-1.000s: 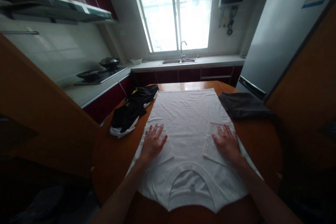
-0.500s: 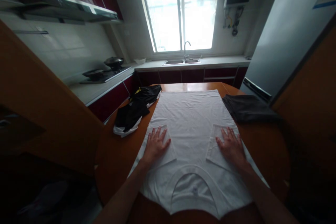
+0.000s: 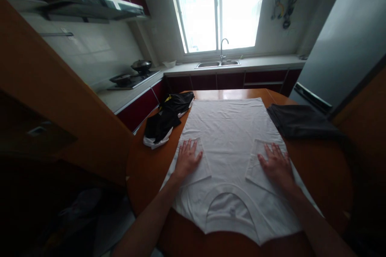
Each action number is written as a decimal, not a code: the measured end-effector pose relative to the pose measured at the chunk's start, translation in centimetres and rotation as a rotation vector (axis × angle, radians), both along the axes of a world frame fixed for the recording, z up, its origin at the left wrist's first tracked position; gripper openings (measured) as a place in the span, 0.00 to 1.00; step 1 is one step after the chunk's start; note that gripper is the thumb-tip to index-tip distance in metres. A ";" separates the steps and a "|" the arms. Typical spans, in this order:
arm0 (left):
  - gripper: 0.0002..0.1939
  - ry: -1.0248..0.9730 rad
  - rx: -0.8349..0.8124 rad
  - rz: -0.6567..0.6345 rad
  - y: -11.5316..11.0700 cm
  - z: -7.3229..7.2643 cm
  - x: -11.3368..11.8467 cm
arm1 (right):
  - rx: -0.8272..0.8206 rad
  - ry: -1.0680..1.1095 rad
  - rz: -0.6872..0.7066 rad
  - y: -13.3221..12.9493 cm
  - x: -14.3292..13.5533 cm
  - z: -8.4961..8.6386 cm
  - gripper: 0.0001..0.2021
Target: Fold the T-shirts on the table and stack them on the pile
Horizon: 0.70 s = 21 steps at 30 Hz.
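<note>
Fingers flat and slightly spread on both sides, thumbs out wide, nothing pinched! The left hand (image 3: 187, 161) lies on the left sleeve (image 3: 203, 168), the right hand (image 3: 276, 165) on the right sleeve (image 3: 252, 166), both sleeves turned inward over the white shirt (image 3: 226, 128). That part looks done. The body, though, lies at full length, lightly creased, so any folding of it looks yet to be done. The collar (image 3: 229, 188) sits toward the near edge of the table (image 3: 324, 176), the hem close to the far edge. Out by the left edge, a loose heap of black and white clothes (image 3: 164, 125); toward the right edge, a dark folded cloth (image 3: 301, 121), just beside the shirt.
</note>
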State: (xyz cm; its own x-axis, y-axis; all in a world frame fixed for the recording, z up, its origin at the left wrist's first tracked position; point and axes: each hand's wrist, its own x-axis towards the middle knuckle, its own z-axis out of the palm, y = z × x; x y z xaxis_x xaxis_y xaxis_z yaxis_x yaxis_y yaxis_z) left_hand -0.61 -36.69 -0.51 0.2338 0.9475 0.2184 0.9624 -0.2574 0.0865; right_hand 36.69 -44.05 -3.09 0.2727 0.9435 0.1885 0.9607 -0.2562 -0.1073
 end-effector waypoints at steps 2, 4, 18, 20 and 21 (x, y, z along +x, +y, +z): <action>0.33 -0.010 0.022 0.000 -0.1 0.0 0.0 | -0.001 -0.003 0.000 0.0 0.1 0.0 0.32; 0.33 -0.025 0.052 0.035 -0.3 -0.1 0.0 | -0.002 -0.001 0.002 0.0 0.1 0.0 0.32; 0.34 -0.068 -0.049 0.059 -1.0 1.8 0.2 | 0.008 0.033 0.018 0.0 0.8 -0.4 0.33; 0.32 -0.098 -0.069 -0.044 -2.2 2.7 0.4 | 0.017 0.039 0.022 0.0 0.8 -0.4 0.33; 0.31 -0.119 -0.091 -0.102 -3.1 3.3 0.6 | 0.022 0.040 0.023 -0.1 0.8 -0.4 0.33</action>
State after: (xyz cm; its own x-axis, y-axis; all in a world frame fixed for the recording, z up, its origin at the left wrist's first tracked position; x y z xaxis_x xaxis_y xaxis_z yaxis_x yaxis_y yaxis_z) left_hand -0.05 -39.81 2.74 0.3072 0.9372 0.1650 0.9133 -0.3390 0.2255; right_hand 37.52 -44.11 -3.44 0.2584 0.9453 0.1991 0.9612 -0.2309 -0.1513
